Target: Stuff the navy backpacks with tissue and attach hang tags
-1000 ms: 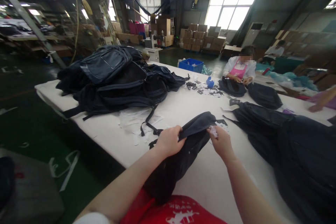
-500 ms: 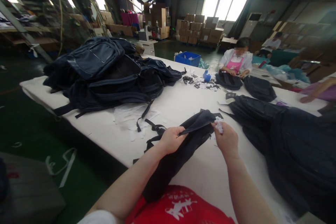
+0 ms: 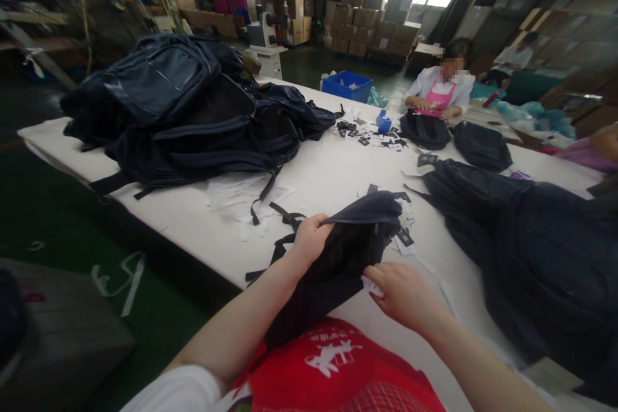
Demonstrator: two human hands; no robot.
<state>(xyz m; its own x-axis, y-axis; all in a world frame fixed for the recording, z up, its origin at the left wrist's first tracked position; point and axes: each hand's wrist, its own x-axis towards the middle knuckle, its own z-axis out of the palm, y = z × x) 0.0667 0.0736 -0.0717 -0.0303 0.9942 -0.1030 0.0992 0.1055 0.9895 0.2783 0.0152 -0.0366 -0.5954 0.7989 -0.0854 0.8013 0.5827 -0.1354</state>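
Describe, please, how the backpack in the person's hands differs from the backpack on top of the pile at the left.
The held backpack gapes open, while the top backpack appears closed. The left hand grips the held backpack; no hand touches the top backpack, which rests on other bags. Both are dark, navy-looking fabric.

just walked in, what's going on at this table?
The person's left hand grips the edge of an open dark backpack; the right hand, at its other edge, holds a white scrap. Backpacks are piled to the left. Across the white table, a co-worker handles another dark bag.
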